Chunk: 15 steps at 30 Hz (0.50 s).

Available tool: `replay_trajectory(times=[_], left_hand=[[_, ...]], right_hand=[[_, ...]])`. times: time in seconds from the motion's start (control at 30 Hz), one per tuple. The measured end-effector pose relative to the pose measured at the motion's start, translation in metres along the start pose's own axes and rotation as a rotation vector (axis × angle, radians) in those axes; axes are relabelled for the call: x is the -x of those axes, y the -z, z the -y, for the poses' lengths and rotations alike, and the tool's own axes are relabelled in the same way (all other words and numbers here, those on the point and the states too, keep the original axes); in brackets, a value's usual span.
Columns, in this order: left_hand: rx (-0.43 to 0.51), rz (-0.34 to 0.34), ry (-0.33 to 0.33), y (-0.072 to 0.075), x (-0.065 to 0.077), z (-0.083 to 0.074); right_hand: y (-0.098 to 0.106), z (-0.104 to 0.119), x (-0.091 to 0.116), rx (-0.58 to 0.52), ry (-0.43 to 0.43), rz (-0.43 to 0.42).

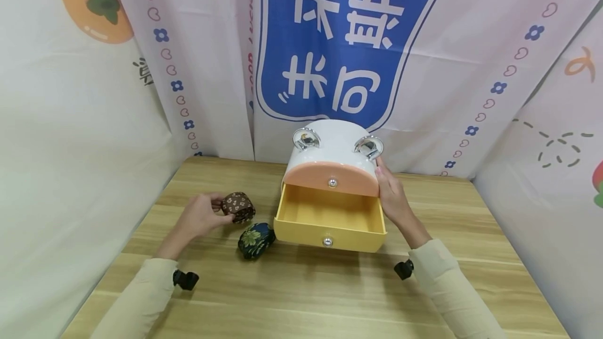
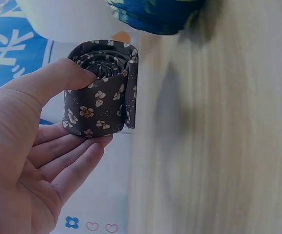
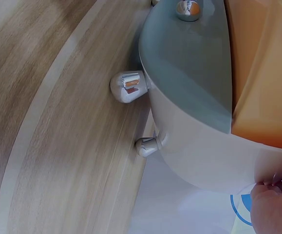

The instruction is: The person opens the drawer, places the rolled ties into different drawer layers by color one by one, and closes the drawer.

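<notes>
The left hand (image 1: pixel 201 217) holds the brown flowered fabric roll (image 1: pixel 238 207) between thumb and fingers, to the left of the white drawer box (image 1: pixel 336 140); whether the roll is clear of the tabletop (image 1: pixel 306 297) is hard to tell. The right hand (image 1: pixel 395 198) rests against the box's right side; how far its fingers curl is hidden.

The roll's outer flap stands a little away from its side, so a loose pinch could let the coil unwind, while a hard squeeze might crush it. The blue flowered roll (image 1: pixel 256 240) lies near the front corner of the pulled-out yellow drawer (image 1: pixel 328 211), where a low sweep of the left hand could knock it. With that drawer so far forward, pressing on its front might tip the box if the right hand's support slackens.
</notes>
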<state>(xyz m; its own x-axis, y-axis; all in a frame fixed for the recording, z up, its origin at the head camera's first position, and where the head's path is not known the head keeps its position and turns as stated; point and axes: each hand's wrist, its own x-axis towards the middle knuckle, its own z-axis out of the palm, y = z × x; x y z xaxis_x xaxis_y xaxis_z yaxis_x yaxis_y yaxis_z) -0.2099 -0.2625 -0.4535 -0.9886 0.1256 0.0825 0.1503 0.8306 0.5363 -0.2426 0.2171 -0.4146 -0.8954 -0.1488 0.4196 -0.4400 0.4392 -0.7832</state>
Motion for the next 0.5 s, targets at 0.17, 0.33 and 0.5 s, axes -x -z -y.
replay_trajectory(times=[0.17,0.33,0.5], left_hand=[[0.004,0.004,-0.013,0.009,0.003,-0.007],[-0.006,-0.001,-0.06,0.019,0.006,-0.017],[0.008,0.003,-0.11,0.032,0.01,-0.029]], right_hand=[[0.001,0.0,0.0,0.001,0.003,-0.005],[0.001,-0.001,-0.001,0.008,-0.01,-0.007],[0.0,-0.003,-0.001,0.017,-0.023,-0.011]])
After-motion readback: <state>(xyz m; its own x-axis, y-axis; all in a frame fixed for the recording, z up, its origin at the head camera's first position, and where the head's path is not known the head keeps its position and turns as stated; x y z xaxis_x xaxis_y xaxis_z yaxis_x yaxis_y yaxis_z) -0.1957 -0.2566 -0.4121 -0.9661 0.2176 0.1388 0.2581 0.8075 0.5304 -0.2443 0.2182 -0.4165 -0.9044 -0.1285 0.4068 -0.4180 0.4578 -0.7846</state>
